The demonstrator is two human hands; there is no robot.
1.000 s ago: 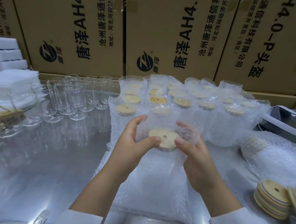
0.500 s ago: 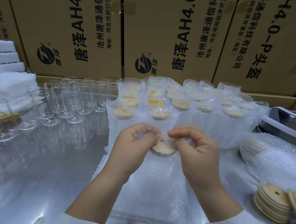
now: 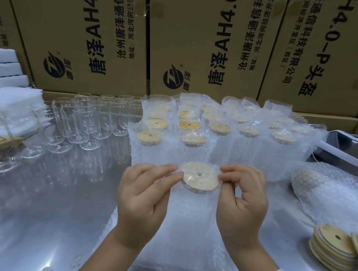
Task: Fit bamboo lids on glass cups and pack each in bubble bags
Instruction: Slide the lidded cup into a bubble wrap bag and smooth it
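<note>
A glass cup, seen from above, sits inside a clear bubble bag [image 3: 190, 207] and is held up over a shiny metal table [image 3: 43, 211]. Its round bamboo lid [image 3: 199, 176], with a small hole in the middle, is already fitted and shows through the film. The left hand [image 3: 142, 198] pinches the bag between thumb and forefinger at the lid's left edge. The right hand [image 3: 241, 202] pinches it the same way at the lid's right edge. The remaining fingers of both hands are curled.

Judging from this, the bagging step is nearly done: the film is being drawn across the lid to close the bag's mouth. The next move likely calls for tucking the loose film down, then standing the cup upright with the finished ones, gently, since glass would meet glass.

Just beyond the held cup stand rows of packed cups [image 3: 219, 127], each lidded and bagged. Beyond and to the left of the held cup stand bare glass cups [image 3: 86, 125] without lids. Farther left lie white foam sheets [image 3: 6, 103]. To the right of the held cup lies a heap of bubble bags [image 3: 327, 190], and nearer than that, a stack of spare bamboo lids [image 3: 332, 249]. Behind everything rise printed cardboard boxes [image 3: 200, 42].
</note>
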